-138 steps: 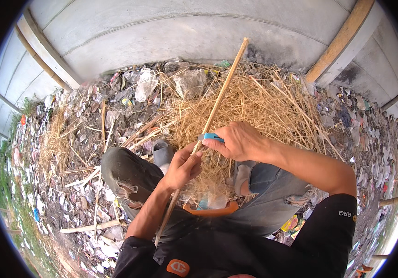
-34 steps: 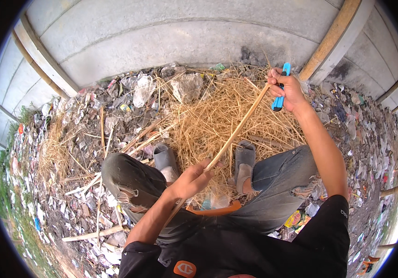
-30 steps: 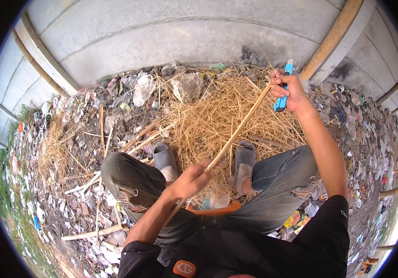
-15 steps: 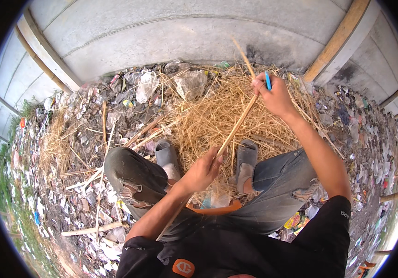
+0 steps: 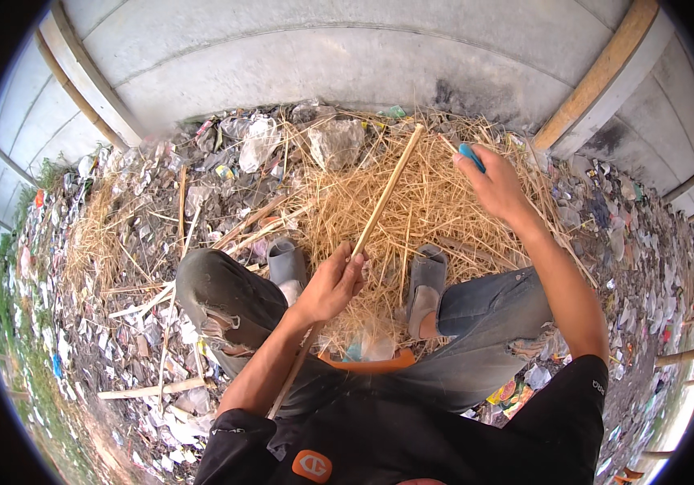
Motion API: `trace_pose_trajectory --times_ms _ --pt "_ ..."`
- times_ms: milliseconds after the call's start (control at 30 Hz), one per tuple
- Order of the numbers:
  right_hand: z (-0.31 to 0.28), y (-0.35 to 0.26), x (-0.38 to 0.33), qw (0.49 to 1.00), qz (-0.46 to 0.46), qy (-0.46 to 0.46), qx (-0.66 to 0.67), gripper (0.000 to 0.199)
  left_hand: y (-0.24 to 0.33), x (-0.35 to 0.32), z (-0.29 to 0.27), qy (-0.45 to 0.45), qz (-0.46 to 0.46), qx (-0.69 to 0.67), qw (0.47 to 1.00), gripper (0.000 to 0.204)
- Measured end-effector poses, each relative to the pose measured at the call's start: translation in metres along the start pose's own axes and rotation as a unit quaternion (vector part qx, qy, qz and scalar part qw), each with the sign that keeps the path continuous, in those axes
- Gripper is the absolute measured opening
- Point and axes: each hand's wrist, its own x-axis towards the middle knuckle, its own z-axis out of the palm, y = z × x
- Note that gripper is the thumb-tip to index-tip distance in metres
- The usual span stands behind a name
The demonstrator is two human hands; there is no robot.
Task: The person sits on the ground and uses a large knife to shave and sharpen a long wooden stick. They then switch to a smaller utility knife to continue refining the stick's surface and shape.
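Note:
My left hand (image 5: pixel 331 283) is closed around a long pale bamboo strip (image 5: pixel 391 187). The strip slants from beside my left forearm up to the far right, its far end raised over a heap of thin shavings (image 5: pixel 436 202). My right hand (image 5: pixel 494 184), to the right of that end and apart from it, grips a small knife with a blue handle (image 5: pixel 471 158). A narrow tip, seemingly the blade, sticks out toward the strip, though it is too small to make out well. Both my feet, in grey slippers (image 5: pixel 428 271), stand at the near side of the heap.
A grey concrete wall (image 5: pixel 322 65) with upright posts closes off the far side. Litter and plastic scraps (image 5: pixel 161 323) cover the ground all around. Loose bamboo strips (image 5: pixel 157 390) lie at the left. An orange edge (image 5: pixel 371 364) shows between my legs.
My right hand has come away from the strip, slightly right and nearer. The thin curved sliver beyond that hand no longer shows. My left hand has shifted a little left with the strip.

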Motion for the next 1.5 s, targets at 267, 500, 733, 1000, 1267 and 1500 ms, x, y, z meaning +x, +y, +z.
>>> trace_pose_trajectory --times_ms 267,500,733,1000,1267,1500 --pt "0.035 -0.063 -0.03 0.971 -0.136 -0.197 -0.018 0.048 0.015 0.01 -0.003 -0.005 -0.046 -0.067 0.997 0.034" --pt "0.061 -0.062 -0.038 0.957 -0.17 -0.237 0.002 0.052 0.012 0.011 0.001 0.0 -0.039 -0.034 0.999 0.033" --pt "0.076 -0.022 -0.008 0.974 -0.109 -0.192 -0.043 0.055 0.005 0.009 0.005 0.013 -0.065 0.069 0.995 0.036" --pt "0.049 0.007 0.012 0.988 -0.035 -0.137 -0.058 0.057 0.005 -0.005 0.009 -0.008 -0.085 0.099 0.991 0.036" --pt "0.07 -0.046 -0.038 0.96 -0.185 -0.209 -0.007 0.055 0.001 0.0 0.004 -0.007 -0.083 -0.092 0.992 0.03" --pt "0.057 -0.025 0.0 0.983 -0.037 -0.178 -0.007 0.057 0.012 -0.007 0.006 -0.047 -0.104 -0.146 0.983 0.027"
